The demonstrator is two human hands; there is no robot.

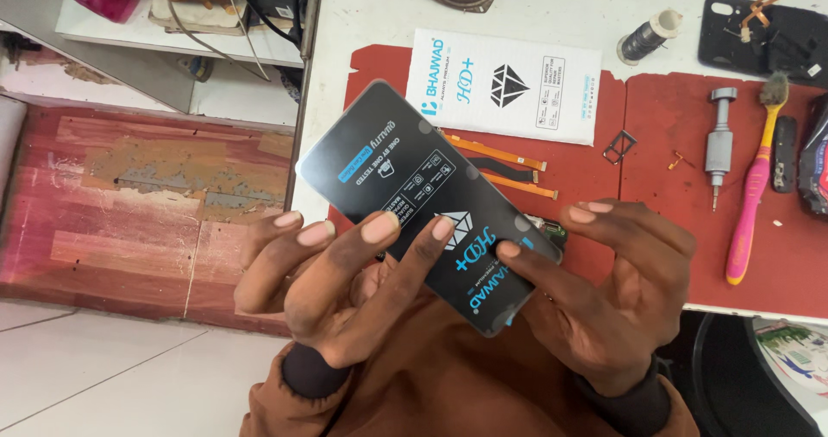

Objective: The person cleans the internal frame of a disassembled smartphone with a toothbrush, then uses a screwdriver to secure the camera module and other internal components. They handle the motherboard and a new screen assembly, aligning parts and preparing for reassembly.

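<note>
The left hand point(332, 286) is gripping the lower edge of a black phone screen point(414, 191), fingers curled over its face. The screen's long axis is running from upper left to lower right, where the right hand point(604, 290) is pinching its corner above the red mat point(655, 144). Beyond it, a white box point(509, 88) is lying shut.

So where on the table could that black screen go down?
Free: red mat between white box and grey screwdriver, around a small frame. Also white tabletop above the box. Crowded: right edge, by the pink brush.
</note>
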